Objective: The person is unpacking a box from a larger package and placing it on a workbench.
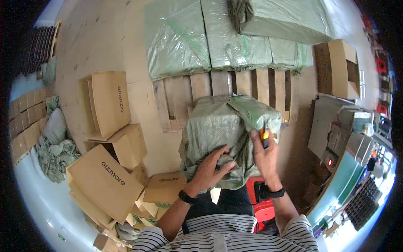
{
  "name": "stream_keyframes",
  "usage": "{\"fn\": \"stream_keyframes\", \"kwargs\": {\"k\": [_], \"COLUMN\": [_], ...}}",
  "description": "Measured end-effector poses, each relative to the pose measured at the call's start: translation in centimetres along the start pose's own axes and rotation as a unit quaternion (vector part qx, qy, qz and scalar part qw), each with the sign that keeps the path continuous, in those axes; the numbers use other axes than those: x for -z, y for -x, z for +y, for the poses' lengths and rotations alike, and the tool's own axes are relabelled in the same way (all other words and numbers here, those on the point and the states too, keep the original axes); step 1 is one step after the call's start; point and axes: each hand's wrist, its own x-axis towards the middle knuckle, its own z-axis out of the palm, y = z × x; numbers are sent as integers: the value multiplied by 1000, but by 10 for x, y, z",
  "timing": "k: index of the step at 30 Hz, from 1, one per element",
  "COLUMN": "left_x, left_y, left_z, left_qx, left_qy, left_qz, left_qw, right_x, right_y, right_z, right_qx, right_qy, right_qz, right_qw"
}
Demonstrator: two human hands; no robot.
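Note:
In front of me a bulky package in green woven plastic wrapping (214, 122) sits at the near edge of a wooden pallet. My left hand (209, 171) is at its near side, with a bunched fold of the wrapping between thumb and fingers. My right hand (265, 157) is closed around a yellow-and-black utility knife (265, 137) at the package's right side. The wrapping is loose and creased between the two hands. Whether the blade is out, I cannot tell.
Large green-wrapped bales (180, 42) cover the far part of the slatted pallet (199, 86). Open cardboard boxes (110, 174) crowd the left, and another box (338, 69) stands far right. A red stool (264, 210) is beside my legs. Equipment (338, 136) lines the right.

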Motion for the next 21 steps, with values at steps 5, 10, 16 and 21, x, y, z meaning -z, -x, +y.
{"fn": "stream_keyframes", "kwargs": {"k": [5,10,16,21], "left_x": [1,76,102,126], "left_y": [-1,-66,-157,-175], "left_z": [-10,49,21,-1], "left_qx": [21,-92,64,67], "left_qy": [-22,-17,522,574], "left_qz": [-22,181,-49,-42], "left_qw": [999,979,849,815], "right_x": [-6,-27,-105,-126], "right_y": [-84,-125,-113,-139], "right_z": [-37,-68,-103,-94], "right_qx": [6,35,67,171], "right_qy": [45,60,87,141], "right_qz": [85,35,-121,-240], "right_qw": [995,997,987,945]}}
